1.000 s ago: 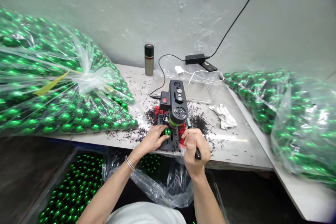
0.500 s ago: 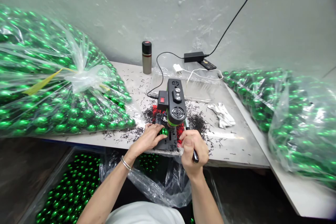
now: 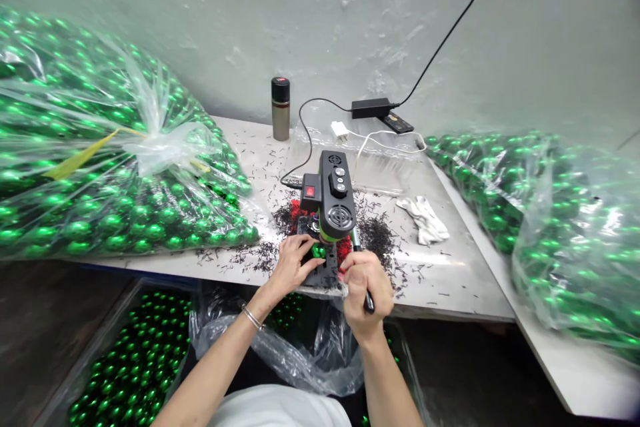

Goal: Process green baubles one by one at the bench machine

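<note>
A small black bench drill press [image 3: 336, 193] with a red switch stands at the table's front edge. Under its head sits a shiny green ball [image 3: 319, 251]. My left hand [image 3: 294, 263] pinches that ball from the left, thumb in front and fingers behind. Wrapped round the machine's black-gripped lever [image 3: 369, 302] is my right hand [image 3: 367, 285], on the right side. Red bits [image 3: 344, 248] and dark shavings [image 3: 376, 235] lie around the base. The drill head hides the ball's top.
A big clear bag [image 3: 150, 227] of green balls covers the table's left; more bags [image 3: 480, 180] lie right. White gloves [image 3: 425, 219], a bottle [image 3: 281, 110], a power adapter [image 3: 370, 107] and cables are on the table. An open bin of green balls [image 3: 130, 360] stands below.
My left hand has moved slightly right, carrying the green ball further under the drill head. My right hand on the lever has shifted a little left and down.
</note>
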A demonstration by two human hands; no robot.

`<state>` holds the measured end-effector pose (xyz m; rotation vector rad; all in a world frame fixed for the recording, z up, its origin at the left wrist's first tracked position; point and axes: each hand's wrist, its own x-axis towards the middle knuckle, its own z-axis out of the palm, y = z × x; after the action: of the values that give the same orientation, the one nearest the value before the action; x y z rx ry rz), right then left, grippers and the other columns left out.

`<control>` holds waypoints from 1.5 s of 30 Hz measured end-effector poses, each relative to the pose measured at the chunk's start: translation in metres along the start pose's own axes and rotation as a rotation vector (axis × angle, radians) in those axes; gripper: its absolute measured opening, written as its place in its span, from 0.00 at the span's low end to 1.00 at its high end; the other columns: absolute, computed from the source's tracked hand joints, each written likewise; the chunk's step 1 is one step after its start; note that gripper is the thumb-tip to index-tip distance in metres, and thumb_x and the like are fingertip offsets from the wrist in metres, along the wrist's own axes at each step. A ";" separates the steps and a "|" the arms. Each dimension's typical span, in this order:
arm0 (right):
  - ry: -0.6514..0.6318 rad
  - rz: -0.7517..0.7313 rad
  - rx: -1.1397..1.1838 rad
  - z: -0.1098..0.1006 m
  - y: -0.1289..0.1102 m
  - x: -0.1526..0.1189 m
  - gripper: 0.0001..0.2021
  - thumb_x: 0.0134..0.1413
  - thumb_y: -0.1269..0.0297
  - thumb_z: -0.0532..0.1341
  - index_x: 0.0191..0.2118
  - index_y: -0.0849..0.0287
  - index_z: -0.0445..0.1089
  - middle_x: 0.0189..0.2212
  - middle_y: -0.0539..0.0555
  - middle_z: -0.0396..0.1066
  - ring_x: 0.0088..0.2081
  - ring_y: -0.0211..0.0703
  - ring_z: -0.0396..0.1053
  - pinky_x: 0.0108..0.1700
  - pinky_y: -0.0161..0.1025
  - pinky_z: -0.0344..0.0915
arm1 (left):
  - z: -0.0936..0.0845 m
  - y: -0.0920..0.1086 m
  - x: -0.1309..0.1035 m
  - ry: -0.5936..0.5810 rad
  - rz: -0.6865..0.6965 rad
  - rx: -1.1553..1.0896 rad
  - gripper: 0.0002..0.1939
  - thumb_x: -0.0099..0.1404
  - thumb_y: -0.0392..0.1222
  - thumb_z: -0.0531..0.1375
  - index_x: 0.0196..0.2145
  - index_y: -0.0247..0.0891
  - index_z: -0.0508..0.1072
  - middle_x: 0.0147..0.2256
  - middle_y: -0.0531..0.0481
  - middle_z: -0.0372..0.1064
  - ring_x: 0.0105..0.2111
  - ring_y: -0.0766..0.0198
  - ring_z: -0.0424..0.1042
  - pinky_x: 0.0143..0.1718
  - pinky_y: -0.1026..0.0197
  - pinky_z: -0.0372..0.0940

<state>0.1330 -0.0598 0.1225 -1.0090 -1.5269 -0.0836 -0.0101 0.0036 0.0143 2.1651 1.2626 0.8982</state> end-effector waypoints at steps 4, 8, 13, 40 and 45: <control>0.007 -0.012 -0.011 0.006 0.011 -0.019 0.11 0.64 0.73 0.52 0.29 0.56 0.63 0.26 0.49 0.68 0.27 0.38 0.67 0.33 0.40 0.67 | 0.002 -0.004 0.000 0.020 0.022 -0.009 0.16 0.69 0.46 0.63 0.52 0.42 0.76 0.51 0.42 0.72 0.54 0.49 0.67 0.58 0.45 0.60; 0.020 -0.071 -0.046 0.014 0.025 -0.036 0.13 0.67 0.68 0.49 0.29 0.55 0.62 0.26 0.48 0.68 0.27 0.37 0.67 0.42 0.44 0.71 | 0.002 -0.004 0.000 0.026 0.031 -0.006 0.16 0.68 0.46 0.63 0.52 0.42 0.76 0.50 0.42 0.73 0.54 0.49 0.67 0.57 0.45 0.61; 0.046 -0.083 -0.025 0.018 0.034 -0.044 0.15 0.69 0.66 0.47 0.29 0.55 0.60 0.27 0.47 0.66 0.27 0.35 0.66 0.42 0.42 0.72 | 0.003 -0.004 -0.001 0.045 0.053 -0.012 0.16 0.68 0.45 0.64 0.52 0.40 0.76 0.50 0.41 0.73 0.53 0.49 0.68 0.56 0.46 0.62; 0.045 0.251 0.147 0.003 -0.006 0.011 0.15 0.68 0.69 0.52 0.26 0.56 0.61 0.26 0.48 0.63 0.28 0.37 0.64 0.32 0.38 0.61 | -0.002 -0.007 -0.036 0.148 0.101 -0.023 0.31 0.66 0.59 0.63 0.60 0.38 0.69 0.57 0.34 0.69 0.58 0.43 0.67 0.59 0.41 0.61; 0.105 0.194 0.141 0.009 -0.001 0.000 0.16 0.67 0.71 0.53 0.25 0.57 0.61 0.25 0.48 0.63 0.28 0.37 0.64 0.31 0.38 0.59 | -0.052 -0.024 -0.035 0.248 0.058 0.183 0.27 0.73 0.54 0.55 0.63 0.35 0.65 0.62 0.33 0.66 0.63 0.45 0.62 0.63 0.41 0.56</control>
<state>0.1259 -0.0552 0.1207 -1.0192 -1.3148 0.1050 -0.0753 -0.0127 0.0226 2.2958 1.4555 1.1438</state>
